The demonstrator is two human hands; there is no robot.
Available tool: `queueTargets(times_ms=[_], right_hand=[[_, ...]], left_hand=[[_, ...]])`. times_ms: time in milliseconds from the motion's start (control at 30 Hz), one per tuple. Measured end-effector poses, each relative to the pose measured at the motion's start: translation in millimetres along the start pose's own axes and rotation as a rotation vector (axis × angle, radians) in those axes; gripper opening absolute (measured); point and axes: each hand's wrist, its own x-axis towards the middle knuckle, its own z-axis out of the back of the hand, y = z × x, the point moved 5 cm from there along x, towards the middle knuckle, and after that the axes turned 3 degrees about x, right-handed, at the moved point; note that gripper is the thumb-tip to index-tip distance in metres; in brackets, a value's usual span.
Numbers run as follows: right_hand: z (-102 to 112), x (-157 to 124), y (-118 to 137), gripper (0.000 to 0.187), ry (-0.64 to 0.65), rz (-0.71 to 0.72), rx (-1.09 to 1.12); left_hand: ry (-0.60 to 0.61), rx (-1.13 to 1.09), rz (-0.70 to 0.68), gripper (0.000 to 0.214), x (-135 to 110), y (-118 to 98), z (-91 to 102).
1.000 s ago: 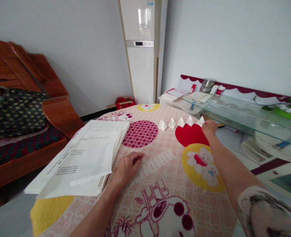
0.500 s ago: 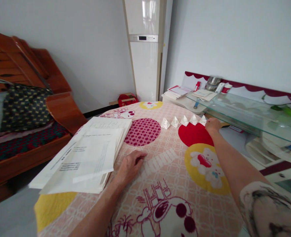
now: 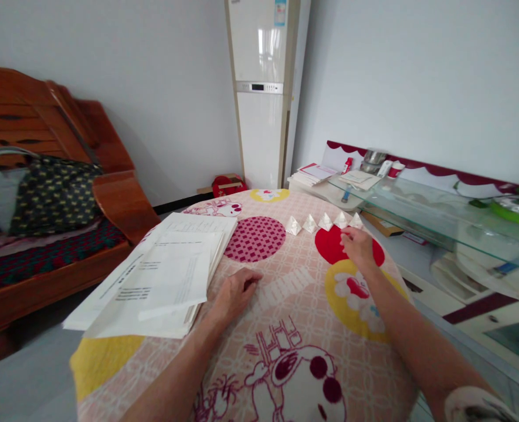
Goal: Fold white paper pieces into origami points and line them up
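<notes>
A row of several small white folded paper pyramids (image 3: 325, 222) stands on the far side of the patterned pink tablecloth (image 3: 294, 328). My right hand (image 3: 358, 248) hovers just in front of that row, over the red circle, fingers loosely curled and holding nothing I can see. My left hand (image 3: 235, 292) rests on the cloth with its fingers bent under, right beside a stack of white printed paper sheets (image 3: 162, 275) on the table's left side.
A wooden bench (image 3: 57, 193) with a dotted bag (image 3: 52, 196) stands at the left. A tall white floor-standing unit (image 3: 263, 94) is in the far corner. A glass shelf (image 3: 435, 205) with booklets, cups and a green-rimmed dish runs along the right.
My right hand has drawn back from the rightmost paper pyramid toward me, leaving it in the row. The left hand has stayed put. The camera has tilted slightly.
</notes>
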Motion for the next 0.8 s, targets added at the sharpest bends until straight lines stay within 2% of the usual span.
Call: queueTargets(times_ms=[33, 133, 200, 233, 333, 400, 467, 533, 667, 800], right_hand=[[-5, -19, 16, 0.029, 0.058, 0.041, 0.023], [-33, -79, 70, 0.021, 0.487, 0.298, 0.132], [-43, -109, 94, 0.021, 0.622, 0.363, 0.170], [-47, -119, 101, 0.020, 0.650, 0.375, 0.182], [-57, -130, 106, 0.020, 0.606, 0.350, 0.183], [-65, -129, 97, 0.023, 0.556, 0.243, 0.213], [-69, -126, 87, 0.028, 0.458, 0.140, 0.258], [-69, -126, 80, 0.029, 0.376, 0.123, 0.307], [-65, -129, 79, 0.029, 0.334, 0.196, 0.336], [-65, -130, 77, 0.028, 0.351, 0.151, 0.384]], left_hand=[[-0.002, 0.002, -0.004, 0.028, 1, 1, -0.5], [-0.008, 0.025, -0.020, 0.027, 2, 1, -2.5], [-0.023, 0.059, -0.031, 0.026, 2, -1, -3.3], [-0.029, 0.082, -0.036, 0.027, 1, -3, -3.6], [-0.041, 0.134, -0.052, 0.024, 0, -12, -3.9], [-0.050, 0.182, -0.034, 0.022, 0, -16, -3.0], [-0.067, 0.219, 0.007, 0.019, 1, -18, 0.0], [-0.098, 0.256, 0.056, 0.018, 2, -19, 6.2], [-0.191, 0.315, 0.153, 0.019, 1, -17, 30.1], [-0.325, 0.422, 0.289, 0.026, -8, -5, 63.7]])
